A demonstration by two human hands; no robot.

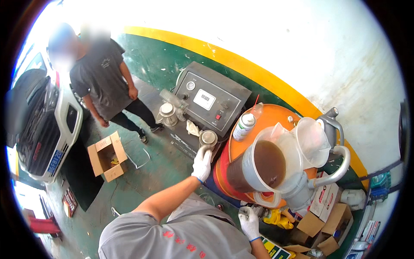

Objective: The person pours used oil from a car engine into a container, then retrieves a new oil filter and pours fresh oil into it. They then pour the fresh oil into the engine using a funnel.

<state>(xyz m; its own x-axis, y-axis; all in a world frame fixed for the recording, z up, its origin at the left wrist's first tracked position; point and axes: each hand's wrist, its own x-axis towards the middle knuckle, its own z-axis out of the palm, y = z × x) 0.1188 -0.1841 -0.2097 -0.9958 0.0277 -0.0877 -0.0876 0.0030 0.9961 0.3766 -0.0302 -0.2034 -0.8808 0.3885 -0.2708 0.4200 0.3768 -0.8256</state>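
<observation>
My left hand (202,165), in a white glove, reaches up to the near side of a small clear jar (208,137) with a round lid at the front edge of a dark grey machine (215,80). Its fingers are bent against the lower part of the jar, which partly hides behind them. A second lidded jar (167,113) stands farther left on the machine, and between the two lies a crumpled white cloth (192,128). At lower right, beside my body, my right hand (249,222), also gloved, is closed with its fingers curled; what they hold, if anything, cannot be made out.
An orange drum (224,160) carries a spray can (244,127) and a large clear pitcher (255,166) of brown liquid. Cardboard boxes (324,200) crowd the lower right. A person (103,77) stands far left near a white car (69,129) and an open carton (107,155).
</observation>
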